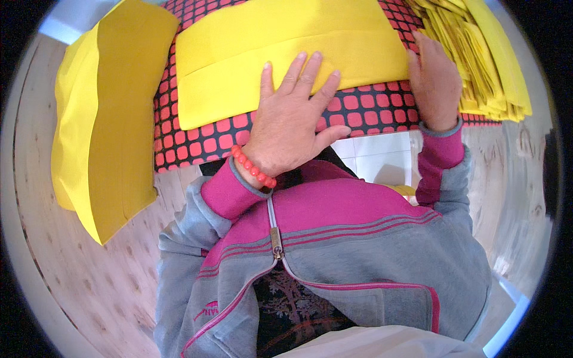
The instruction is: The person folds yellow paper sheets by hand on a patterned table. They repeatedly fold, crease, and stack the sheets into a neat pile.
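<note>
Cloth (286,53) under left hand (292,122): plain bright yellow. Stack of sheets (483,53) by right hand (434,80): same yellow. Folded pile (104,113) at left: yellow, darker in shade. Table cover (370,110): black w/ grid of pink-red rounded squares. Bracelet (253,168): orange-red beads. Jacket (358,250): grey & magenta, magenta cuffs, thin magenta stripes. Floor (89,274): pale wood grain; tiles (376,155) white.

Red-and-black checked tablecloth (370,110) at 12 o'clock; pale wood-grain surface (77,262) at 8 and 3 o'clock; white floor tiles (376,156) near centre; even daylight.
</note>
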